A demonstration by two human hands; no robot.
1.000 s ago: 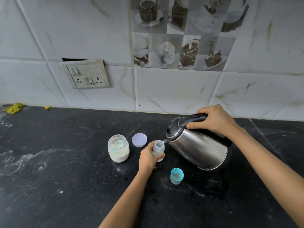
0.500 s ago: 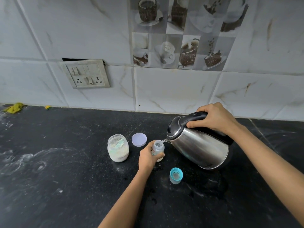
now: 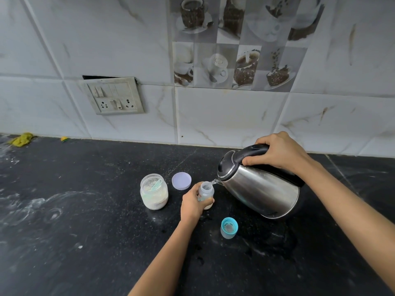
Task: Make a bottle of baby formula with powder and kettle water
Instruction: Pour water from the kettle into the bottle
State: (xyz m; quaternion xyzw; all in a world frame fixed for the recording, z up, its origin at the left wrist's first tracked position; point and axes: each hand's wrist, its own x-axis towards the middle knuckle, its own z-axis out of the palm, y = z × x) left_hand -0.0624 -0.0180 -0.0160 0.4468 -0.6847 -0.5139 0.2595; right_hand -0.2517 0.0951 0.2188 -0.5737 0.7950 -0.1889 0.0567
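**Fingers wrapped on bottle and kettle handle while water is being poured**

Fingers of the left hand are being kept curled around the small clear plastic baby bottle, which is standing upright on the black speckled stone bench, just right of the open glass jar of white powder. The right hand is being closed around the black handle of the tilted stainless-steel kettle, its spout held just above the bottle mouth, and a thin stream is being passed into it.

The bottle is judged light and easily tipped, so it is best gripped low around the body, clear of the neck where hot water is arriving. The kettle is judged heavy, rigid and hot on its metal wall; only the handle is being treated as a safe hold. Wet patches on the bench suggest slipperiness. The teal bottle cap and the pale lilac jar lid are lying apart.
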